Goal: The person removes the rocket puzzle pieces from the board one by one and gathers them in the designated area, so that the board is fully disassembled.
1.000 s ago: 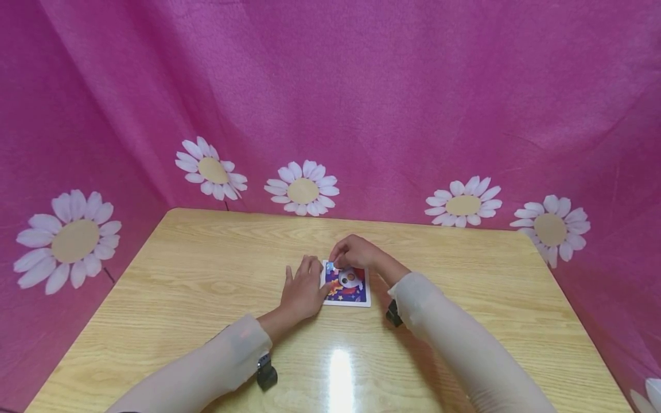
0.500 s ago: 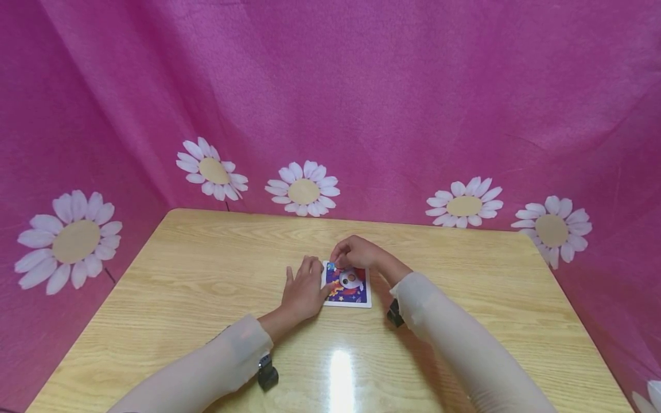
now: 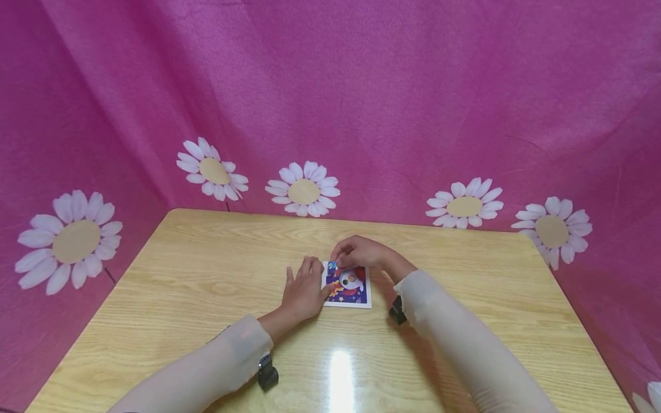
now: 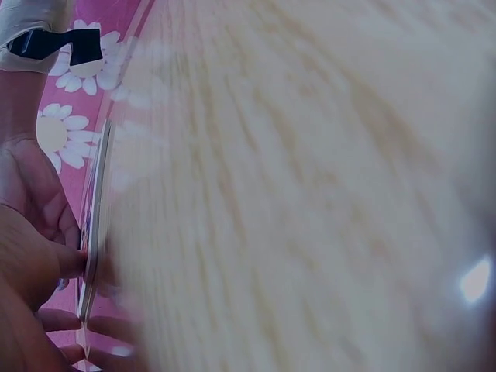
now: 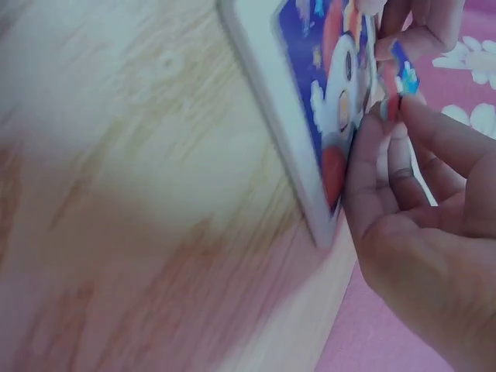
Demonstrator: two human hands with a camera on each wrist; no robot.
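Note:
A small picture puzzle (image 3: 351,289) with a white frame lies on the table, showing a white rocket on purple with stars. My left hand (image 3: 303,292) rests flat at its left side, fingers spread and thumb over the frame's edge. Above the puzzle's far part, my right hand (image 3: 361,252) pinches a puzzle piece (image 5: 403,74) between thumb and fingertips. Blue, white and red show on the piece, which is tilted up from the board in the right wrist view. In the left wrist view the puzzle appears edge-on, with the left thumb (image 4: 70,262) against it.
The wooden table (image 3: 217,252) spreads around the puzzle. A pink cloth (image 3: 361,115) with large daisies hangs behind it and along both sides. Both sleeves have a dark wrist strap (image 3: 267,373) near the cuff.
My right wrist has shifted slightly to the right, and the puzzle piece has turned a little at the board's far left corner. The left hand has stayed in place.

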